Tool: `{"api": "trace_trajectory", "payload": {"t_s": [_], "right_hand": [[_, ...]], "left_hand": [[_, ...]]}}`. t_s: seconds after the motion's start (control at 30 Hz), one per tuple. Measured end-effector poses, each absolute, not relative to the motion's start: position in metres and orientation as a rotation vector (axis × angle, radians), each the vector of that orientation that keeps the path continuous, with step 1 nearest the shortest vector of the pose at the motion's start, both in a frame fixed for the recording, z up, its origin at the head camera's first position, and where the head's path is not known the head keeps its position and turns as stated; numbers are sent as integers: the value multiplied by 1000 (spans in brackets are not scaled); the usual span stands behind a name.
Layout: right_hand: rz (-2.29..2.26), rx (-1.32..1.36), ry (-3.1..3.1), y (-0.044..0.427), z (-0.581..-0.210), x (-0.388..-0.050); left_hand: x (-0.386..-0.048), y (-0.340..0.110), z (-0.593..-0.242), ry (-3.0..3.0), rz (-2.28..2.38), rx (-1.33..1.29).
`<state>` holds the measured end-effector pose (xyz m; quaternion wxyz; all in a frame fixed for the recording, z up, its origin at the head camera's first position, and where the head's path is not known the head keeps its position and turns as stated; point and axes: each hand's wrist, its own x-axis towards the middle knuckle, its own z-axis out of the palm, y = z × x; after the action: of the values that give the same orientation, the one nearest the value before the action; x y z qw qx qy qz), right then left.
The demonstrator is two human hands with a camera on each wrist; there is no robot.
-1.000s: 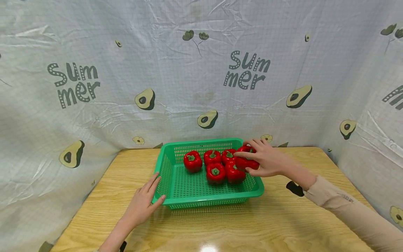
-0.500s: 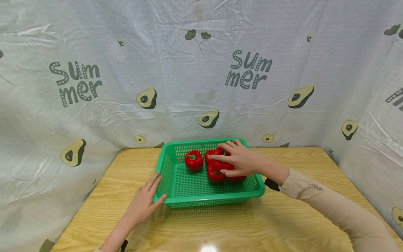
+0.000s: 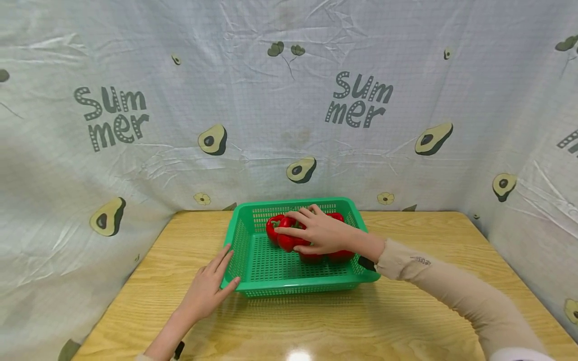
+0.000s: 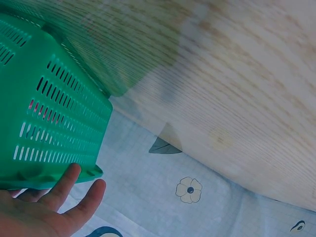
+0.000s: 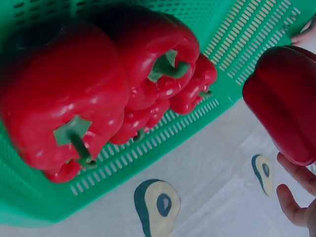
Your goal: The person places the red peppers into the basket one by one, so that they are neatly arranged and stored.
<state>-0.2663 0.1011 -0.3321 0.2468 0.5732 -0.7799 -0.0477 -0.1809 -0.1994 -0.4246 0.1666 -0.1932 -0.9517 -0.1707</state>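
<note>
My right hand grips a red bell pepper above the green basket. This pepper fills the right edge of the right wrist view, fingers below it. Just behind it, partly covered, is another red bell pepper. Several more peppers with green stems sit grouped in the basket's right part, partly hidden by my hand and forearm in the head view. My left hand rests at the basket's left rim, fingers extended; the left wrist view shows its fingers beside the rim.
The basket stands on a wooden table. A pale cloth printed with avocados and "summer" hangs behind and at both sides of the table. Slotted basket walls rise around the peppers.
My right hand has carried the bell pepper leftward, from the basket's right side over the grouped peppers to beside the leftmost one. My left hand stays at the left rim.
</note>
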Motion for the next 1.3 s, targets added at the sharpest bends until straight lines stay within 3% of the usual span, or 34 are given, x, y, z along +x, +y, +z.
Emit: {"api": "trace_trajectory", "payload": {"t_s": [1.3], "right_hand": [[-458,1654,-2428,62,-380,-296]], "left_hand": [[-181,-200,-424,-2704,-474,-556]]}}
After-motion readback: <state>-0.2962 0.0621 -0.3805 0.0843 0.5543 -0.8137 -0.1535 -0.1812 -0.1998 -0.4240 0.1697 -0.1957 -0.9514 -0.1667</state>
